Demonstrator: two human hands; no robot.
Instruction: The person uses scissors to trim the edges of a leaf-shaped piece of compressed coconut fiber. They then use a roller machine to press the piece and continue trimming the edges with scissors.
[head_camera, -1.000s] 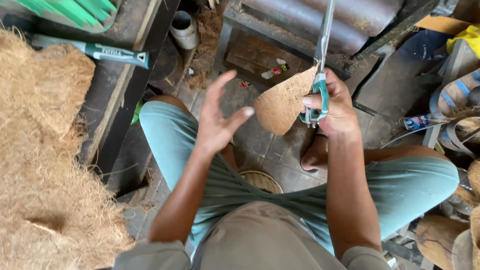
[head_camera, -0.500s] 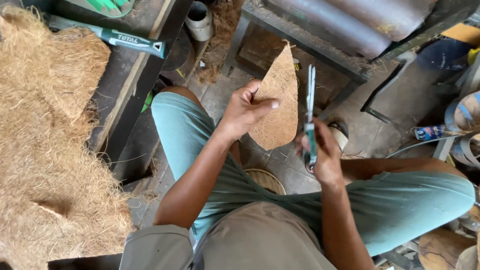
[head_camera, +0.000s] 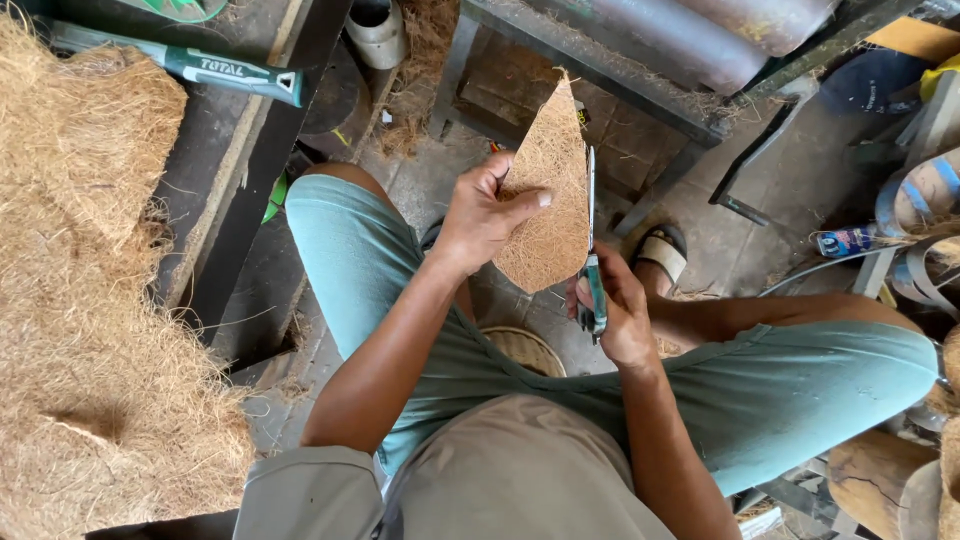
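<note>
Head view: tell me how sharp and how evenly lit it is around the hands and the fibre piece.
Head view: soft, even daylight, no glare; the leaf-shaped fibre piece, left hand and right hand with the scissors are sharp, no motion blur; the loose fibre heap at the left is bright; the space under the bench is in shadow; edges bow from a wide lens.

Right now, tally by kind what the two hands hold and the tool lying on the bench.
Leaf-shaped brown coir fibre sheet, in left hand: 1
Teal-handled scissors, in right hand: 1
Green-handled tool on bench: 1
Total: 3
</note>
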